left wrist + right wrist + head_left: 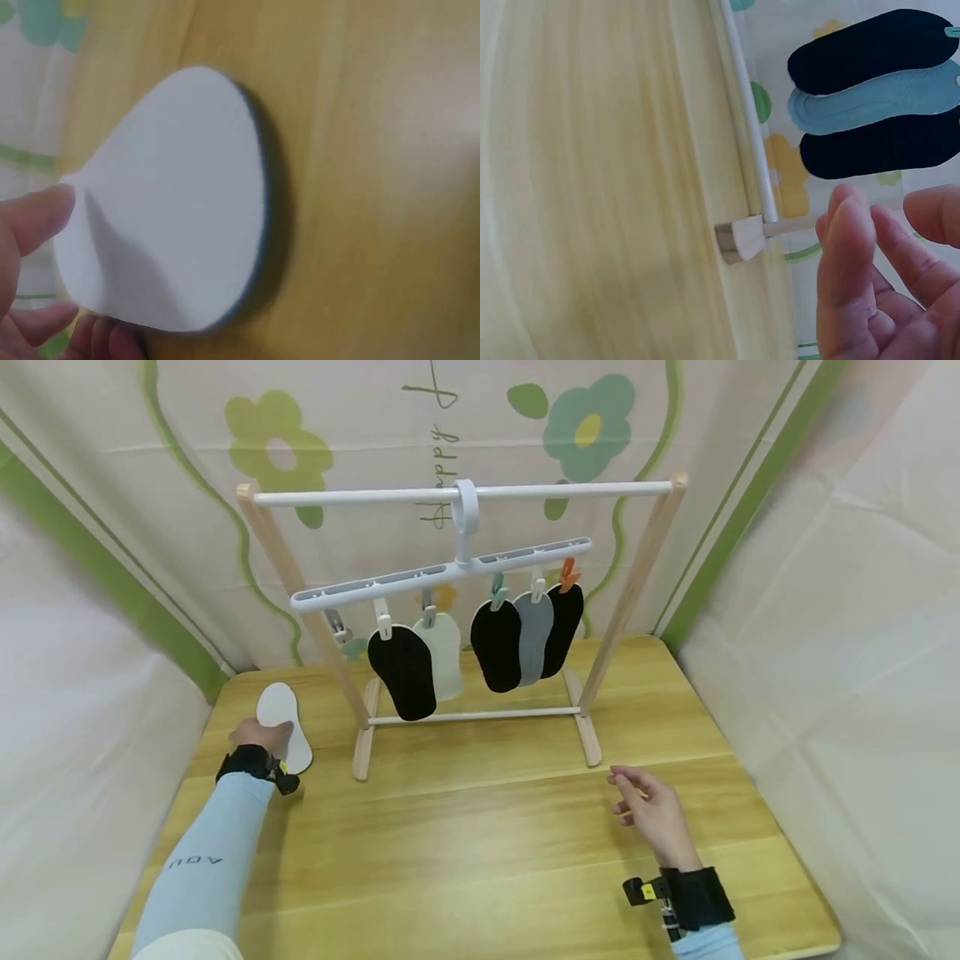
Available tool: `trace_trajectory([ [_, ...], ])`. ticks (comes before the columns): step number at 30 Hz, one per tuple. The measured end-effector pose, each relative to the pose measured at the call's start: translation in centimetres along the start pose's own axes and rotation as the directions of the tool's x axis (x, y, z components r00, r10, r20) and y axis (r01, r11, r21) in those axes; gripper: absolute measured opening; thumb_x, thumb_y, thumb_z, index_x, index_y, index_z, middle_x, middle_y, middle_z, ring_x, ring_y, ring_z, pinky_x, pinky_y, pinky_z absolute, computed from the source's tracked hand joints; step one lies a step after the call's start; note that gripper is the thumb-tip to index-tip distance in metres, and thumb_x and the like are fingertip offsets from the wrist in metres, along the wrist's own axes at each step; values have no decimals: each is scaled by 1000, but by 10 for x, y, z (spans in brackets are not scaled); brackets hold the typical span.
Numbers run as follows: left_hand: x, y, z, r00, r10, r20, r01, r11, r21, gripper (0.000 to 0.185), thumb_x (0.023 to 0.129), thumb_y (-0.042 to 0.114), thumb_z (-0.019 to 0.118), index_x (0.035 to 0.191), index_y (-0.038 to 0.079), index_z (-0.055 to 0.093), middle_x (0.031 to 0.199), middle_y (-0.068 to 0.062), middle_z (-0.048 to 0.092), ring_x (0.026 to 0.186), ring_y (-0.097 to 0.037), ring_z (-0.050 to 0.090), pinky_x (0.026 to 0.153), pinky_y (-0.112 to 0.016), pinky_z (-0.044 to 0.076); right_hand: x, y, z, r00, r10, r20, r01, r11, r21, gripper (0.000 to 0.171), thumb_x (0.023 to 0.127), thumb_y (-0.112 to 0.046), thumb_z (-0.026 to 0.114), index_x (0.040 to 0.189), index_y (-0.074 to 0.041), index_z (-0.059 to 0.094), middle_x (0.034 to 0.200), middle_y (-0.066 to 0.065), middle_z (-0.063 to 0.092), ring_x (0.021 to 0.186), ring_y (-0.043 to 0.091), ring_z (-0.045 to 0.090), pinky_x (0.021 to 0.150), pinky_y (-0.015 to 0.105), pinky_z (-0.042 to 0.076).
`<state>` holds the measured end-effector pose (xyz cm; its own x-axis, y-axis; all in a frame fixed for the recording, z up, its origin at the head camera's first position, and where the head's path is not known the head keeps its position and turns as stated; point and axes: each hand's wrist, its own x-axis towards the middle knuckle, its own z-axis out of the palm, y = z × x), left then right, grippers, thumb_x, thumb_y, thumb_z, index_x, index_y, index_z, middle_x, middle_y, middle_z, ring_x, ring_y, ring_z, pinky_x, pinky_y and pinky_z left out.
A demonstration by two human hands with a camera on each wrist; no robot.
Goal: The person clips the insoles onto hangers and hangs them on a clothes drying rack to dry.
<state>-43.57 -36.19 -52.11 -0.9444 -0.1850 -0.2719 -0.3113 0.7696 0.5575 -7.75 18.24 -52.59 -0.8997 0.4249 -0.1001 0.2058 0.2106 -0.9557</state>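
Note:
At the left of the table in the head view, my left hand [257,735] grips a white insole [277,702] by its side. The left wrist view shows the thumb on the white face of the insole [176,202] and the other fingers at its edge, partly out of sight. A dark rim shows along its far side. My right hand [654,817] hovers above the right part of the table, fingers loosely bent, with nothing in it. Beyond that hand in the right wrist view hang two black insoles and a blue-grey insole [877,97].
A wooden rack [633,585] with a white top bar [360,496] stands at the back. On it hangs a tilted white clip hanger [405,581] with several clipped insoles. A grey clip [337,627] at its left end holds nothing. Fabric walls enclose the wooden table [450,860].

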Motion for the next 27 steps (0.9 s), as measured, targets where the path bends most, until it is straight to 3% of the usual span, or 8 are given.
trace_trajectory([
  [1, -2, 2, 1, 1000, -7, 6, 7, 1000, 4, 75, 90, 46, 60, 130, -15, 45, 119, -35, 48, 105, -47, 47, 81, -55, 47, 1, 1, -1, 1000, 5, -2, -5, 1000, -10, 37, 105, -24, 51, 134, -2, 56, 127, 21, 60, 80, 31, 66, 64, 33, 58],
  [5, -9, 6, 1, 998, -8, 54, 9, 1000, -8, 75, 91, 39, 65, 132, -19, 40, 127, -37, 48, 104, -44, 51, 85, -53, 49, 4, 7, -4, 1000, 18, -14, -19, 999, -38, 35, 105, -23, 52, 134, -3, 57, 127, 21, 61, 80, 32, 66, 63, 32, 57],
  [10, -2, 3, 4, 994, 33, 107, -25, 997, -74, 74, 93, 29, 63, 140, -20, 35, 140, -40, 39, 122, -49, 46, 100, -54, 44, 9, 10, -7, 1000, 6, -17, -7, 999, -44, 35, 105, -23, 52, 134, -3, 57, 126, 22, 61, 80, 32, 66, 63, 31, 58],
  [14, -2, -2, 5, 993, 35, 110, -16, 985, -173, 66, 95, 28, 61, 142, -15, 40, 139, -36, 45, 118, -43, 52, 92, -46, 49, 11, 8, -7, 1000, -10, -14, 9, 999, -47, 35, 105, -21, 51, 133, -2, 57, 124, 22, 62, 80, 32, 66, 64, 31, 58],
  [17, -9, -7, 1, 994, 29, 105, -3, 970, -244, 65, 97, 29, 58, 144, -11, 39, 139, -34, 47, 112, -38, 54, 84, -40, 50, 11, 5, -5, 1000, -13, -3, 13, 998, -56, 34, 105, -20, 51, 133, -2, 58, 123, 21, 62, 81, 33, 66, 65, 31, 58],
  [20, -20, -9, -3, 993, 37, 110, 0, 949, -316, 68, 98, 32, 56, 149, -7, 33, 143, -33, 43, 117, -38, 52, 87, -40, 50, 11, 1, -3, 1000, -14, 10, 14, 999, -51, 34, 105, -21, 52, 133, -3, 58, 123, 21, 62, 81, 34, 66, 67, 33, 59],
  [24, -39, -6, -9, 992, 93, 85, -54, 921, -385, 71, 100, 32, 56, 152, -6, 27, 143, -33, 42, 120, -39, 52, 86, -39, 53, 13, -6, -2, 999, -34, 24, 35, 998, -43, 35, 105, -22, 52, 133, -2, 58, 123, 21, 62, 81, 34, 66, 68, 35, 59],
  [27, -56, 0, -12, 989, 141, 36, -116, 914, -388, 70, 100, 33, 57, 151, -5, 30, 140, -32, 46, 110, -34, 59, 82, -35, 56, 15, -12, -1, 998, -54, 33, 56, 998, -44, 35, 105, -22, 52, 133, -1, 58, 123, 22, 62, 80, 34, 66, 67, 33, 59],
])
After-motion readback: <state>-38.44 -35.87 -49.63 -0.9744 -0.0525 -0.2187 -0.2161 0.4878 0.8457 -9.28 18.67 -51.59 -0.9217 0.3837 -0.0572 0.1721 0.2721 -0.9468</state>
